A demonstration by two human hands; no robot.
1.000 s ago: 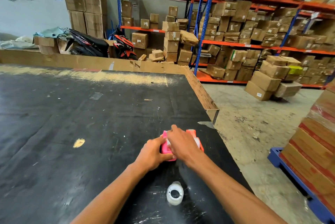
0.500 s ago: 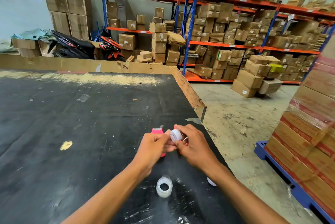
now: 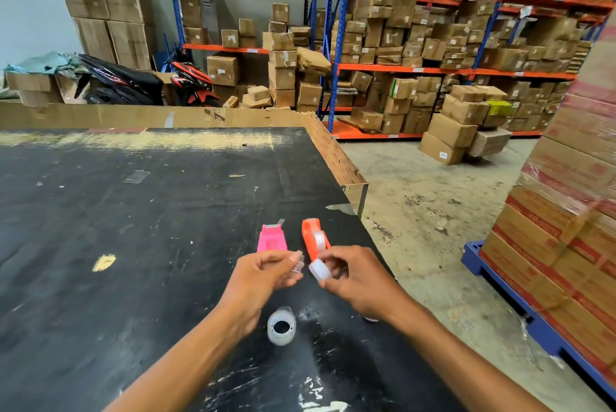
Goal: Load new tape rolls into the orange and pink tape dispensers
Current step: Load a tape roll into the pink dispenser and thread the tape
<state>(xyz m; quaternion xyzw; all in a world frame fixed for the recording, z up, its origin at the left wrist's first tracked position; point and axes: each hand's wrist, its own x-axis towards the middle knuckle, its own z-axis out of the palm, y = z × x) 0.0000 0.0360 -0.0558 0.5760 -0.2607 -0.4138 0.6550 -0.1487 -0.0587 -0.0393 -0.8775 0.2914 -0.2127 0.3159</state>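
Hands [image 3: 266,273] — small clear tape roll [image 3: 320,270]

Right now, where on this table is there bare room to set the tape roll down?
The black table is bare left of the pink dispenser. Crowded: both hands, the orange dispenser and a spare roll cluster by the right edge.
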